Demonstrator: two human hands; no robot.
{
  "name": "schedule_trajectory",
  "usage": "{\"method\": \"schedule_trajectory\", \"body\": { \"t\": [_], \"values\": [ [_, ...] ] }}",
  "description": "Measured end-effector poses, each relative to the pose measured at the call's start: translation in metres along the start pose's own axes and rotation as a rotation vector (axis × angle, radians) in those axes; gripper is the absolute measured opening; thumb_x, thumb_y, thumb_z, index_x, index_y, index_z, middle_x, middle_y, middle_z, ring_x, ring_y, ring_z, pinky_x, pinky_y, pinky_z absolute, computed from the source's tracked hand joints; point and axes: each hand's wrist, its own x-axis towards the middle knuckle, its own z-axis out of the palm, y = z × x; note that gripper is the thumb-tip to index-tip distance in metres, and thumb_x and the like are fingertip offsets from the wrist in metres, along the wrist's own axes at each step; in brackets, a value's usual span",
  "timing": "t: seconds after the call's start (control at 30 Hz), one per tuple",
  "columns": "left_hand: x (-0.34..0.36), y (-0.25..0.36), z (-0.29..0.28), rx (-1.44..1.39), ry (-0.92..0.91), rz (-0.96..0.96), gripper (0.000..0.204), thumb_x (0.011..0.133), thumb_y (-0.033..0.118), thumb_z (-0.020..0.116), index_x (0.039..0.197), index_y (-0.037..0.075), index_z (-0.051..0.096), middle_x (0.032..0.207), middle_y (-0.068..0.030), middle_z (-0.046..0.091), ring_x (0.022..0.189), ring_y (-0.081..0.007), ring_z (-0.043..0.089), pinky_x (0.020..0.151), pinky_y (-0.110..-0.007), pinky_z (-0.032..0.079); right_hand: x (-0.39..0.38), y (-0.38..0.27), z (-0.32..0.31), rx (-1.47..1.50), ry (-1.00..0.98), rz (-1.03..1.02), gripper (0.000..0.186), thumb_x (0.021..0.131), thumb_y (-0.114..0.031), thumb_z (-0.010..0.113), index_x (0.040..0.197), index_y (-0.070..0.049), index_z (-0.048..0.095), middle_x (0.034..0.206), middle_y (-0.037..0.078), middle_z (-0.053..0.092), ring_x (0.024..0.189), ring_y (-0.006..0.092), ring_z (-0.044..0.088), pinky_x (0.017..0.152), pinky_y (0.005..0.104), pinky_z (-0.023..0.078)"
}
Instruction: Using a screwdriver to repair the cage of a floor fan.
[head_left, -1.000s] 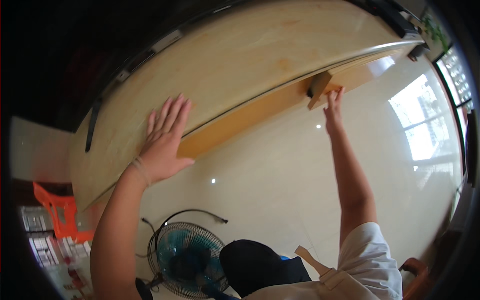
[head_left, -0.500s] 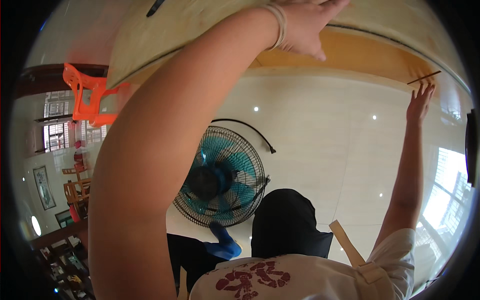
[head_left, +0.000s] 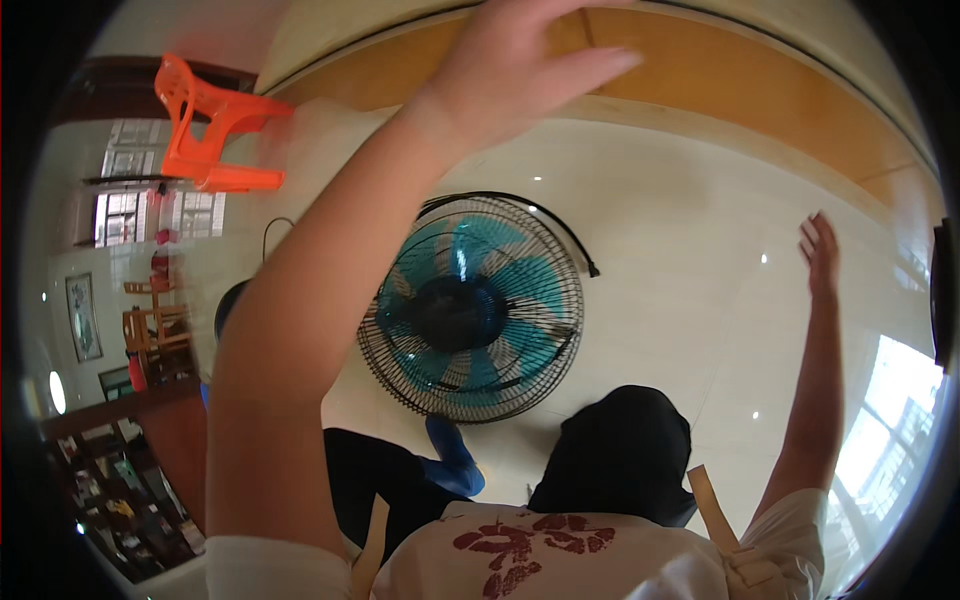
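Note:
My left hand (head_left: 515, 80), blurred, is raised at the top, in front of the wooden front panel (head_left: 680, 65) of a table or counter. Its thumb stands apart from the other fingers, and nothing shows in it; the fingertips run out at the top edge. Over the pale floor at the right hangs my right hand (head_left: 822, 255), a little below the panel, its fingers apart and holding nothing. Between my arms, a round floor fan (head_left: 460, 310) with teal blades and a black wire cage stands beyond my knees, touched by neither hand.
A black power cable (head_left: 570, 240) curves beside the fan. An orange plastic chair (head_left: 205, 135) stands at the upper left. Wooden chairs (head_left: 155, 330) and cluttered shelves (head_left: 120, 490) lie farther left. A blue-covered foot (head_left: 455, 460) rests just below the fan.
My right hand has come away from the wooden panel and dropped lower. My left hand has moved left, away from the tabletop. The view has shifted, bringing the whole fan into sight.

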Motion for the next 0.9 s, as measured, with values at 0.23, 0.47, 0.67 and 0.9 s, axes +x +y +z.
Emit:
{"method": "schedule_trajectory", "body": {
  "t": [0.23,0.47,0.67,0.9],
  "values": [
    [-0.314,-0.017,-0.098,-0.28,0.696,-1.128,0.031,0.094,0.017,0.062,0.12,0.0,0.061,0.111,-0.0073,0.065,0.101,-0.0147,0.063,0.09,-0.029,0.049,-0.123,0.046,0.165,-0.634,-0.457,0.176,0.047,0.094,-0.028,0.057,0.135,-0.005,0.052,0.118,0.006,0.064,0.102,0.0165,0.061,0.083,0.0305,0.046],
    [-0.502,-0.004,-0.032,-0.583,-0.012,-1.549,0.033,0.093,0.031,0.063,0.11,0.004,0.066,0.097,-0.0046,0.069,0.083,-0.0135,0.065,0.075,-0.029,0.054,-0.158,0.011,0.239,-0.999,-0.834,-0.046,0.042,0.093,-0.027,0.062,0.128,-0.004,0.057,0.121,0.014,0.064,0.11,0.0244,0.061,0.094,0.0355,0.048],
    [-0.548,0.005,0.057,-1.19,-0.091,-1.265,0.044,0.091,0.014,0.066,0.131,0.005,0.053,0.126,-0.0076,0.059,0.119,-0.0178,0.053,0.102,-0.033,0.041,-0.185,-0.021,0.247,-1.557,-1.035,-0.084,0.041,0.091,-0.026,0.065,0.125,-0.004,0.059,0.122,0.014,0.063,0.111,0.0248,0.061,0.095,0.0375,0.049],
    [-0.55,0.0,0.087,-1.634,0.02,-1.044,0.068,0.09,0.011,0.066,0.148,0.004,0.031,0.148,-0.0149,0.041,0.138,-0.0293,0.036,0.114,-0.04,0.032,-0.13,0.078,0.227,-1.12,-0.795,-0.165,0.033,0.101,-0.026,0.05,0.13,-0.01,0.053,0.114,0.002,0.061,0.104,0.0163,0.061,0.086,0.0321,0.053]
  ]
}}
